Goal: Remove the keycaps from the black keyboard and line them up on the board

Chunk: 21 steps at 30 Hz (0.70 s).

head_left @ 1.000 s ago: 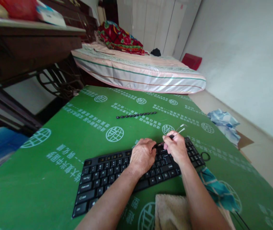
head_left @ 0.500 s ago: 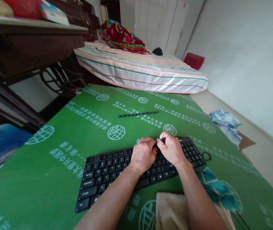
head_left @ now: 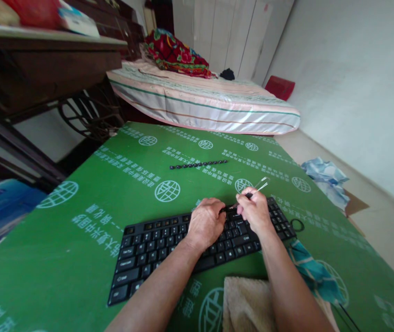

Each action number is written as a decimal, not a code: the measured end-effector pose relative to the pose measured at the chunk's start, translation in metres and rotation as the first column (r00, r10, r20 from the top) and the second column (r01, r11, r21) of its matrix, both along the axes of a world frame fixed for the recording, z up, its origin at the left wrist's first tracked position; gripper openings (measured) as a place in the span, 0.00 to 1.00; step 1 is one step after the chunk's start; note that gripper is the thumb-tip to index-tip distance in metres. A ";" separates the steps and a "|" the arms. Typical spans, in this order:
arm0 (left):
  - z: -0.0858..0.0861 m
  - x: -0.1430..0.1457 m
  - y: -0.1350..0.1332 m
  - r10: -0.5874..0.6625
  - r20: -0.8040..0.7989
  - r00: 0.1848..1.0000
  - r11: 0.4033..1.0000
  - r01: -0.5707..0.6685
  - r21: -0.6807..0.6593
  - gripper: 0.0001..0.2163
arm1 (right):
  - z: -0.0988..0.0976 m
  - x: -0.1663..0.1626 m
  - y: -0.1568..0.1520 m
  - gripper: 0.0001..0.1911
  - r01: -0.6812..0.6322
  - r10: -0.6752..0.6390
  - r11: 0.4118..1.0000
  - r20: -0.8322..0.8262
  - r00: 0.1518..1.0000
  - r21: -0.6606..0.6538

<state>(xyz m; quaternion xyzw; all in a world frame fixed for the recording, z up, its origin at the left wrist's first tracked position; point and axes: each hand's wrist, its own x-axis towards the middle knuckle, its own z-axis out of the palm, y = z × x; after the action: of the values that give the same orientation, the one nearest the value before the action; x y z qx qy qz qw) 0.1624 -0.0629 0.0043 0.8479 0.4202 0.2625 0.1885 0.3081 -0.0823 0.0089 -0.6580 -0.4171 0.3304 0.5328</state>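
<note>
Back swings the right hand (head_left: 254, 212), away from the left after being pressed up against it half a second ago, and the tool (head_left: 256, 189) shows again, its clear end poking up and to the right above the knuckles. That hand is pinched tight around the tool, a thin stick slanting down toward the left hand (head_left: 205, 223). The left hand sits curled on the keyboard (head_left: 155, 244), fingertips down among the keys just beside the tool's low end; whether it grips anything, I cannot tell. The keyboard lies slantwise on the green tabletop (head_left: 114, 193), with a cable loop (head_left: 297, 226) at its right end. A string of dark beads (head_left: 199, 164) lies well beyond the keyboard. A tan towel (head_left: 245, 304) sits near the wrists and a teal cloth (head_left: 307, 267) beside it. The bed (head_left: 204, 101) stands past the tabletop.
</note>
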 end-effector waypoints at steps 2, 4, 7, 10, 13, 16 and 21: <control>0.001 0.000 0.000 0.002 -0.010 1.000 1.000 -0.002 -0.003 0.08 | 0.000 0.001 0.000 0.10 -0.013 0.013 1.000 -0.036 0.999 -0.009; 0.001 0.000 0.000 0.008 -0.016 1.000 1.000 -0.008 -0.008 0.09 | 0.001 0.002 0.000 0.10 -0.039 0.039 0.999 -0.034 0.999 -0.021; 0.002 0.000 0.000 0.013 -0.009 1.000 1.000 -0.013 -0.009 0.09 | 0.005 0.001 -0.002 0.10 -0.091 0.095 0.995 0.089 0.991 -0.043; 0.002 0.000 0.000 0.007 -0.018 1.000 1.000 -0.007 0.000 0.09 | 0.011 -0.005 -0.006 0.09 -0.125 0.131 0.991 0.394 0.910 -0.042; 0.003 0.000 -0.001 0.012 -0.058 0.998 1.000 -0.012 0.002 0.06 | 0.015 -0.013 -0.007 0.05 -0.143 0.134 0.989 0.681 0.720 -0.042; 0.004 0.000 -0.001 0.021 -0.070 0.997 1.000 -0.021 0.003 0.06 | 0.014 -0.016 -0.007 0.03 -0.152 0.138 0.987 0.751 0.645 -0.051; 0.001 0.000 -0.002 0.005 -0.012 1.000 1.000 -0.005 0.002 0.08 | 0.004 -0.004 -0.003 0.08 -0.106 0.123 0.992 0.390 0.912 -0.064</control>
<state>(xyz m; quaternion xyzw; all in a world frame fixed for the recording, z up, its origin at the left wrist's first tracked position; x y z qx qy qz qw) 0.1620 -0.0645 0.0058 0.8486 0.4232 0.2582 0.1847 0.3042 -0.0849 0.0124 -0.6962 -0.5466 0.2307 0.4041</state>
